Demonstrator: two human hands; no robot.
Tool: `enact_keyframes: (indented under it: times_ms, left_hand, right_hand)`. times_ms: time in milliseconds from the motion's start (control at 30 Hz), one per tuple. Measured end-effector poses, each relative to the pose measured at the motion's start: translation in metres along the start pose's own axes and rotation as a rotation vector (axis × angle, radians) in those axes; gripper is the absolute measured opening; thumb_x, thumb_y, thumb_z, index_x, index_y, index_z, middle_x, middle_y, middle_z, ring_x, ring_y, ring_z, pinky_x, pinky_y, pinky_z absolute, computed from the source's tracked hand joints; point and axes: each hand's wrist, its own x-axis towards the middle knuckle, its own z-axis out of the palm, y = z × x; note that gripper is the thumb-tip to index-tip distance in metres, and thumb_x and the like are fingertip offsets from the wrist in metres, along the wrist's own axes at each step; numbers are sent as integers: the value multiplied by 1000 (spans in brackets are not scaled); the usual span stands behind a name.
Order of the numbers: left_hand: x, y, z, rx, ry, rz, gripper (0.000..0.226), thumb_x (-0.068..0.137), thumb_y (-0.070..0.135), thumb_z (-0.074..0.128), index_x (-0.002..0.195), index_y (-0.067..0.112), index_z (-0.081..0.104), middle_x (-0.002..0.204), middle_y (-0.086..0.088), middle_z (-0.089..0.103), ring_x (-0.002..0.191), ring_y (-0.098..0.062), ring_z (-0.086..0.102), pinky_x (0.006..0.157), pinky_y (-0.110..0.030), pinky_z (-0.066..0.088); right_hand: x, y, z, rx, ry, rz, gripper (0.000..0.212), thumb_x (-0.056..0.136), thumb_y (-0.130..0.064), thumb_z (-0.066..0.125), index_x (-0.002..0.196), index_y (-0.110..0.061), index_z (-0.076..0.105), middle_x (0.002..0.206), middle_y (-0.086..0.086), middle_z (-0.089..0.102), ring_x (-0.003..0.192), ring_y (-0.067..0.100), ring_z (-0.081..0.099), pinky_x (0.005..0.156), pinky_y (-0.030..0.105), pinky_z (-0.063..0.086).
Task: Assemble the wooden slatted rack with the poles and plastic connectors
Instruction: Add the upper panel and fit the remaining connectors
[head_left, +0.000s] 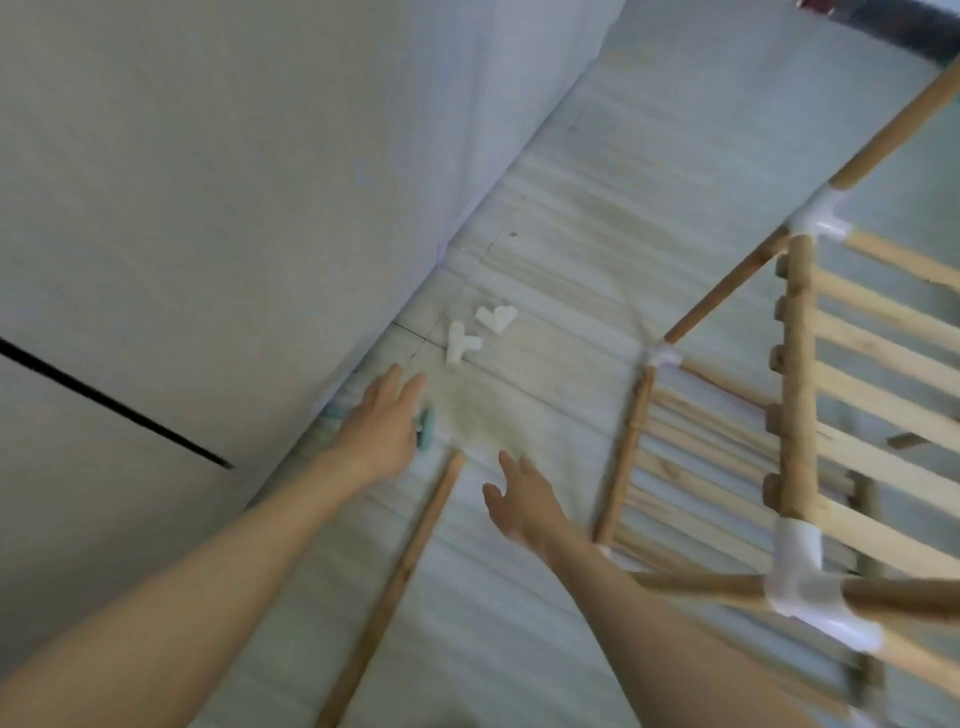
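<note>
Half-built wooden rack (810, 415) on the floor (519, 597), right side.
Two white connectors (478, 332) and one loose pole (395, 587) lie nearby; left hand (384, 421) and right hand (519, 499) hold nothing, fingers apart.

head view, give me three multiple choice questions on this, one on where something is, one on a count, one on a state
1. Where does the loose pole lie?
A. on the floor between the two forearms
B. leaning on the wall
C. on top of the rack

2. How many loose white connectors lie on the floor ahead of the hands?
A. none
B. two
C. five

3. What is the state of the left hand and right hand?
A. both grip poles
B. both open, holding nothing
C. both hold connectors

Answers: 1 A, the pole lies flat on the floor, running from near the hands toward the bottom edge. 2 B, two white pieces lie side by side. 3 B, the fingers are spread with nothing in them.
</note>
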Motion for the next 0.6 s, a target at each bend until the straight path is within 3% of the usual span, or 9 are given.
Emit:
enact_keyframes:
  times_ms: [133,333,467,600]
  left_hand:
    - [54,22,2,89,107,34,70,94,6,42,151,18,3,157,-11,-12,144,-29,-3,113,-39,19]
    - [97,38,11,108,35,38,74,91,4,44,150,14,0,157,-8,-12,144,-28,-1,111,-38,21]
    - [91,31,18,47,110,30,47,92,5,48,137,13,36,140,-11,26,123,-32,35,91,-40,39]
    - [68,31,25,14,26,42,29,96,7,44,125,8,47,125,-13,39,107,-32,49,80,-38,40]
  right_hand:
    - [3,33,18,-135,3,-20,60,102,-31,31,151,-23,-1,157,2,-16,145,23,-13,118,40,8]
    - [12,40,17,-68,-13,-21,57,102,-31,33,151,-22,7,157,1,-16,145,21,-15,118,41,9]
    - [13,40,14,-63,-60,-25,57,102,-30,33,151,-21,7,157,1,-17,144,21,-16,118,41,7]
    - [8,38,12,-46,-71,-14,56,102,-31,32,151,-20,8,157,1,-17,145,20,-15,118,36,5]
